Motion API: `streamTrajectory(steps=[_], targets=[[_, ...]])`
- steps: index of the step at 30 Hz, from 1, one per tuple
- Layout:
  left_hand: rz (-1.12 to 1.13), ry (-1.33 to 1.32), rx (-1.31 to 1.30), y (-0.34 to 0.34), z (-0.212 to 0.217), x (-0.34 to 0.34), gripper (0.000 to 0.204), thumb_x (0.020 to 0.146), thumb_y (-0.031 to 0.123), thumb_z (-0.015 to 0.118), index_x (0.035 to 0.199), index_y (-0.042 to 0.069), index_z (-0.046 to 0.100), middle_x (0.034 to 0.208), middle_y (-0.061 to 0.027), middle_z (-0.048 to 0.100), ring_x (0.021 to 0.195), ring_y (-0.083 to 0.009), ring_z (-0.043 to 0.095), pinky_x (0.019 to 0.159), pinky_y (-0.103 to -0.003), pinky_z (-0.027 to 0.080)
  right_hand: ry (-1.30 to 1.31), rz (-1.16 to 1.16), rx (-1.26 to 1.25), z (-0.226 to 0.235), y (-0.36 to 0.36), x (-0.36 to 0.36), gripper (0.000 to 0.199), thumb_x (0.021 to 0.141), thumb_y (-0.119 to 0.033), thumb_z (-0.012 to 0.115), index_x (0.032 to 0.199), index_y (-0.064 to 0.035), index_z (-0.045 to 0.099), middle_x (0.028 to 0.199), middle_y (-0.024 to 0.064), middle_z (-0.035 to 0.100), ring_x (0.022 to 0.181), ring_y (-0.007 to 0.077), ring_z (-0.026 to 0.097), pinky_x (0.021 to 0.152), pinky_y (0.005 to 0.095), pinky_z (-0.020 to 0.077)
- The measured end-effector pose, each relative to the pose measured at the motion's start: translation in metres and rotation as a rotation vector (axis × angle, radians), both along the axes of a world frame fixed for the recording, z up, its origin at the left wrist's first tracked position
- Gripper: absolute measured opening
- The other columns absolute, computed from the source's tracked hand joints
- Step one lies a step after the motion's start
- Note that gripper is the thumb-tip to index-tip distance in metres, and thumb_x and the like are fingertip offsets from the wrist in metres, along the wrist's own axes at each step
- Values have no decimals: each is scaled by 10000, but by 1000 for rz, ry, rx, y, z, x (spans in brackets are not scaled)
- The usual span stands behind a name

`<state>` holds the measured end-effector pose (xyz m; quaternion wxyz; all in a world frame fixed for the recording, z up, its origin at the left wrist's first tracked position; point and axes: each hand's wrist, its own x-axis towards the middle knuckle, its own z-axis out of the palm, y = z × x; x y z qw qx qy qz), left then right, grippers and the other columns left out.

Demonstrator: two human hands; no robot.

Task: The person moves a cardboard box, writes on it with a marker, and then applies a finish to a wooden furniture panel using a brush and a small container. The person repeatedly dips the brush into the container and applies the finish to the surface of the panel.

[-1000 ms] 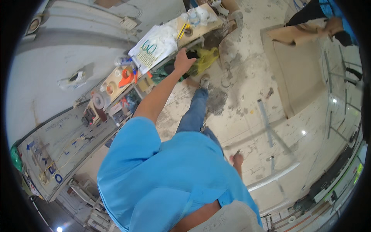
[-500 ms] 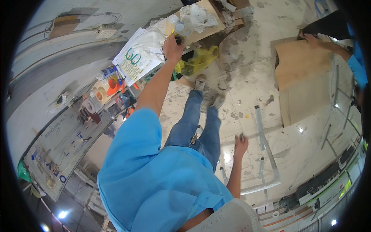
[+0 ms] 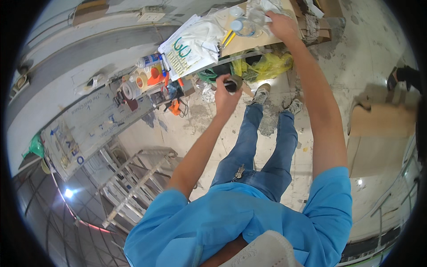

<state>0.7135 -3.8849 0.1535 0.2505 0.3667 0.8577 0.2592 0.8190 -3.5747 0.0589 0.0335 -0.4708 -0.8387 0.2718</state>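
Left hand (image 3: 227, 101): fingers curled around a dark roll (image 3: 237, 82), short cylinder, round hollow end showing, dull brownish rim. It's held off the near edge of the bench, above the floor. Right hand (image 3: 283, 27): reaching over the far right of the bench, fingertips at crumpled white material (image 3: 262, 10), thin and wrinkled; can't tell if it's pinched or just touched.

Just left of the right hand: clear plastic bottle (image 3: 244, 28), pale blue cap, lying on a smooth light-wood board (image 3: 250, 44). Left of that, slim yellow tools (image 3: 228, 40), then a limp, folded white cloth (image 3: 202, 36) on flat paper sheets (image 3: 172, 41) with green rings (image 3: 181, 49) on them.

Below the bench edge, right of the roll: glossy, creased yellow plastic bag (image 3: 263, 67).

Further left on the bench: blue-and-white cylindrical container (image 3: 149, 61), bright orange piece (image 3: 155, 77), wide ring-shaped tape roll (image 3: 130, 90).

Far out left: flat gray panel (image 3: 100, 116), printed face; nearer, slatted metal frame (image 3: 138, 184). Right: matte brown cardboard (image 3: 382, 121), bent over at its far edge, on the pale, stained, hard floor (image 3: 322, 75).
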Motion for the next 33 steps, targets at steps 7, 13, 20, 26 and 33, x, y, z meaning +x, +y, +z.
streamTrajectory(steps=[7,13,20,26,33], targets=[[61,-189,-20,-60,58,50,665,783,84,848,1347,45,496,1254,-180,650,1127,-320,678,969,-402,533,714,-382,-176,74,-6,96,342,952,-191,704,1257,-37,683,1151,136,714,1050,240,661,938,330,496],[-91,-285,142,-58,121,63,620,777,74,800,1336,83,534,1240,-155,651,1153,-323,663,969,-398,531,1000,-718,-567,183,-64,188,303,1006,-109,635,1295,-18,613,1189,101,674,1072,236,643,892,393,543],[-403,-356,464,-35,192,76,634,705,105,780,1301,120,564,1221,-134,637,1150,-370,618,983,-466,500,1223,-931,-943,283,-182,220,488,1076,-302,495,1471,-19,531,1471,123,584,1363,305,555,1150,503,455],[-688,-507,669,-36,233,84,635,665,126,856,1257,115,630,1362,-162,557,1178,-399,614,1007,-463,501,1254,-557,-907,310,-217,260,575,1059,-379,474,1495,-5,500,1495,182,549,1378,366,530,1156,551,432],[-896,-611,646,-40,255,103,631,609,189,905,1202,93,712,1428,-200,517,1163,-422,620,985,-467,512,1013,-148,-555,308,-218,280,640,1043,-433,464,1464,47,497,1386,210,599,1218,350,633,1012,488,549]])
